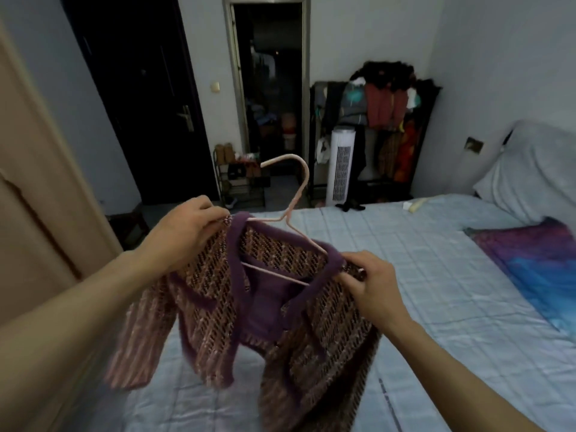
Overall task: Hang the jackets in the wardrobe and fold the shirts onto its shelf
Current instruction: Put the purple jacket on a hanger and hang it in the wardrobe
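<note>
- Seating the jacket on its hanger looks like the step in hand. In the head view a pink hanger [306, 174] sits inside the neck of a woven pink-and-brown jacket [218, 307] with purple trim. The hanger's hook stands free above the collar.
- The jacket is held in the air above the near part of the bed [436, 275]. Its front hangs open, and its hem is too blurred to show whether it brushes the quilt.
- The left hand [187, 232] pinches the jacket shoulder on its own side, fingers curled on the cloth where the hanger's arm ends.
- The right hand [371, 285] pinches the other shoulder, which sits lower, so the hanger is tilted.
- Left of the bed stands a tan panel [31, 182], likely the wardrobe's side or door. Its inside and rail are out of view.
- Past the bed's far edge are a loaded clothes rack [389, 120], a white tower fan [341, 163] and a shoe rack [240, 179].
- Next, I judge, both shoulders need to be settled evenly on the hanger. One hand then goes to the hook, and the person turns left from the bed to find the rail.
</note>
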{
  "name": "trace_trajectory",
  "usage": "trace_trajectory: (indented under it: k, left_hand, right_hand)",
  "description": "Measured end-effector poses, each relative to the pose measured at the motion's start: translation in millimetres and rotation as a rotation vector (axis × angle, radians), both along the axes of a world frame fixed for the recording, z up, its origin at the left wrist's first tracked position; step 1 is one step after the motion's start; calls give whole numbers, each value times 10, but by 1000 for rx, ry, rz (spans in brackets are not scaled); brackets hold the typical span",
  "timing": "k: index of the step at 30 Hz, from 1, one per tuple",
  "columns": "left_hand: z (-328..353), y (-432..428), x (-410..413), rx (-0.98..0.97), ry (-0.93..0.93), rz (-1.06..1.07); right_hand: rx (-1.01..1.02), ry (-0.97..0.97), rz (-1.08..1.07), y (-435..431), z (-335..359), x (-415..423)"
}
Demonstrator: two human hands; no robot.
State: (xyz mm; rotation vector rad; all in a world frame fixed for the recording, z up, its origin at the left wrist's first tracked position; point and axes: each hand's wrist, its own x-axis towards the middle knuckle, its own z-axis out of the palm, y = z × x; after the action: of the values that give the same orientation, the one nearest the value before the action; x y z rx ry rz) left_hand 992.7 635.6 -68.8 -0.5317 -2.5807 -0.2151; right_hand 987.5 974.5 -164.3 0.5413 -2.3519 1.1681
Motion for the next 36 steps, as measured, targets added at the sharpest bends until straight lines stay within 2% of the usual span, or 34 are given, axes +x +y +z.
trace_trajectory:
  k: [7,15,22,30,36]
  left_hand:
    - [789,161,892,74,139,-53]
    - [1044,620,1542,118,224,-110]
    - [1174,932,1852,202,322,-109]
    - [1414,1198,2066,212,408,-130]
    - [1360,1081,2199,276,431,-128]
  right_hand:
    - [11,220,26,66,1083,477]
    - [31,314,109,-34,1808,1018]
    - [14,377,115,-119,2136,1386]
    - [34,438,163,-254,2329,1743]
    - [142,465,86,-291,2367,1967]
